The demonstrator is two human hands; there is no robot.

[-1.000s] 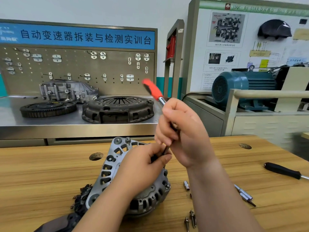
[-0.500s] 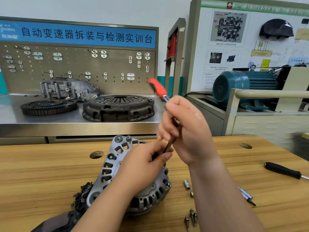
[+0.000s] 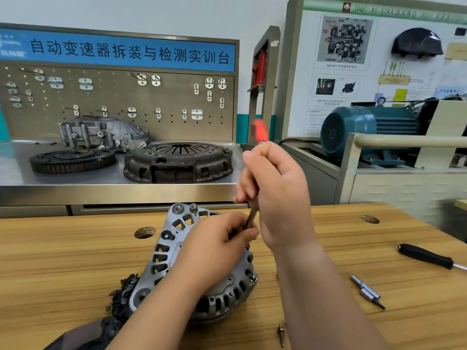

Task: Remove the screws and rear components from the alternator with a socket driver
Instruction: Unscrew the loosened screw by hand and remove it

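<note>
Alternator [image 3: 161, 251] of slotted cast metal lies near the front edge of the wooden desk [image 3: 63, 274], left hand [image 3: 214, 248] pinching the thin shaft of the red-handled socket driver [image 3: 260, 132], right hand [image 3: 275, 193] gripping it higher.

Clutch cover [image 3: 178, 162], flywheel [image 3: 72, 160], aluminium housing [image 3: 103, 132] on steel counter [image 3: 50, 180]; teal motor [image 3: 371, 127] at right; black-handled screwdriver [image 3: 424, 256] on wooden counter [image 3: 63, 269], far right.

A pale wooden table [image 3: 63, 274] carries a silver ribbed metal alternator [image 3: 227, 289], a black-handled screwdriver [image 3: 424, 256], two silver driver bits [image 3: 366, 291] and one small screw [image 3: 281, 334].
</note>
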